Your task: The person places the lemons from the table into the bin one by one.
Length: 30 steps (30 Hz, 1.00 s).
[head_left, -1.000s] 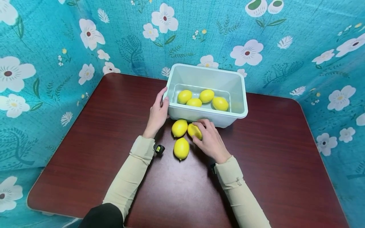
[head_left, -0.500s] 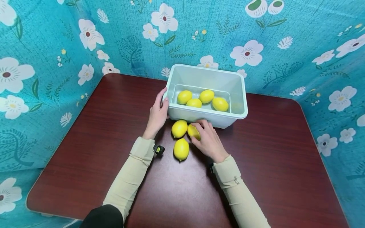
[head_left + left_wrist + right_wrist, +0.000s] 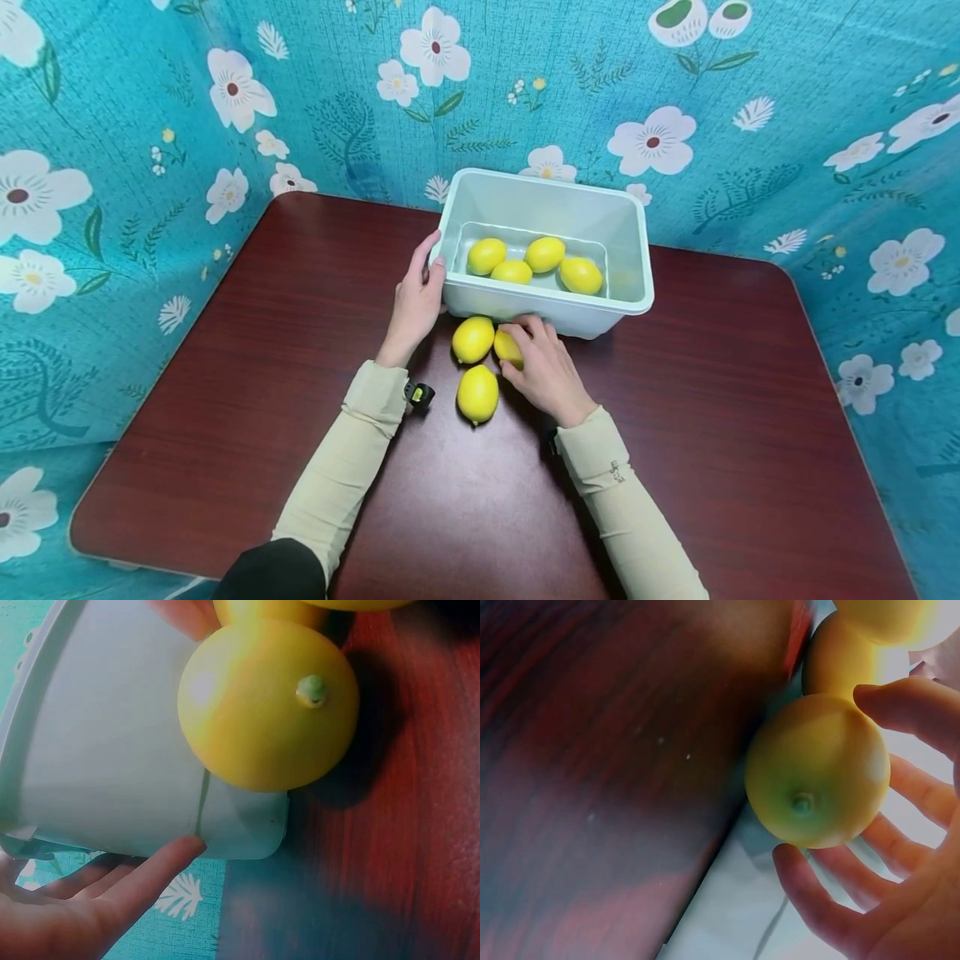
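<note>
A teal flowered cloth (image 3: 555, 100) is hanging behind the dark reddish surface (image 3: 720, 433) I'm working at. Towards its far edge, an open pale green bin (image 3: 480, 296) is standing upright. My cream sleeves (image 3: 345, 467) are reaching in. Of my hands, the left hand (image 3: 412, 300) is resting against the bin's left end, fingers fairly straight, thumb apart. My right hand (image 3: 551, 367) is holding a lemon (image 3: 507, 348) between curved fingers and thumb, right at the bin's front wall. A second lemon (image 3: 473, 340) is lying beside it, a third lemon (image 3: 477, 394) nearer me. Four other lemons (image 3: 581, 276) are lying inside the bin.
</note>
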Available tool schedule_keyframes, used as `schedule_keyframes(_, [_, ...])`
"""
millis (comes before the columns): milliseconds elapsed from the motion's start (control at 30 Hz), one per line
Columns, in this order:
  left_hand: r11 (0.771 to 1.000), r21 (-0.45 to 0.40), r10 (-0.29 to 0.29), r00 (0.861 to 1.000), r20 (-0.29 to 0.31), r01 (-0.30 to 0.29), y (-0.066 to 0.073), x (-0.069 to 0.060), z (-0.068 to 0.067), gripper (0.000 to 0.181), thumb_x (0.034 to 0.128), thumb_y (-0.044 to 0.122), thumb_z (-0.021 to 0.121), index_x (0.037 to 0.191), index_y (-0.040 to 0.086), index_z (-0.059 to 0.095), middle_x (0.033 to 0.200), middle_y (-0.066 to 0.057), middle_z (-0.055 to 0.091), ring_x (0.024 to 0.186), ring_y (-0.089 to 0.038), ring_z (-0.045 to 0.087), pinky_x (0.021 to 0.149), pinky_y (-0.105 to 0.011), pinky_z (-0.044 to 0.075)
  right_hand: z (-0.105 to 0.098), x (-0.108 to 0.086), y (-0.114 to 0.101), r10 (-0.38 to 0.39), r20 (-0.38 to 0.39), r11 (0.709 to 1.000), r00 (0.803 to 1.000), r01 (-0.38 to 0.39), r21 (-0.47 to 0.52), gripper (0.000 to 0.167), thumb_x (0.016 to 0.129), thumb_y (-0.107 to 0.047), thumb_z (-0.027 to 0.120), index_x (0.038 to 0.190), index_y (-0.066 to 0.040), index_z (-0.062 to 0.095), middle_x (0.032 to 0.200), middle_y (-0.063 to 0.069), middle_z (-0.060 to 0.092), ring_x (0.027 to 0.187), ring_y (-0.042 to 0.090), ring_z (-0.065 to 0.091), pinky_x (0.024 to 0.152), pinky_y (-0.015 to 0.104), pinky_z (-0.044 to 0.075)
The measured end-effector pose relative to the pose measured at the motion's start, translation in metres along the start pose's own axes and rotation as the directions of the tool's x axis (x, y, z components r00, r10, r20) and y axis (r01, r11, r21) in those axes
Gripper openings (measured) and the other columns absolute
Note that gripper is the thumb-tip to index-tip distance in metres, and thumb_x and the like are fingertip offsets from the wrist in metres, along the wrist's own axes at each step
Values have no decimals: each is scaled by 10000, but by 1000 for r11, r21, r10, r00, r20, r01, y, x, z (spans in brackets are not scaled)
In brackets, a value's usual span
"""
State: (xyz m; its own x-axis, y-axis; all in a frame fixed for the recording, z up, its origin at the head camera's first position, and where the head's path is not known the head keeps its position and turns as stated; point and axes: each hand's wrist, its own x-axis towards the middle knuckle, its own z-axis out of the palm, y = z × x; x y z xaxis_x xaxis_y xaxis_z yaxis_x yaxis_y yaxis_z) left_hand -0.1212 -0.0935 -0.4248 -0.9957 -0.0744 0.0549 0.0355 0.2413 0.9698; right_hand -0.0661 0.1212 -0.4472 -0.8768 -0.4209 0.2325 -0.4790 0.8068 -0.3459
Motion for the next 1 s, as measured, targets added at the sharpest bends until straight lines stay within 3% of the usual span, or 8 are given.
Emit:
schedule_keyframes(367, [1000,3,-12,1000,-1,12,1,0,0,421,1007,467,396,1410,558,316,1484,27,454,1029,-272,622,743,-468,591,2,1,0,-2,-4,1000,1000,2,-2,450,832,-155,714,1263,-106,593,1256,122,526,1056,345,501,810,484,487])
schedule_keyframes(1000, [1000,15,-11,1000,-4,11,1,-1,-1,430,1010,449,402,1420,544,313,1494,17,442,1045,-277,617,738,-451,594,5,-1,2,0,-5,1000,1000,0,-9,481,799,-117,735,1258,-106,590,1254,126,516,1067,348,500,804,477,491])
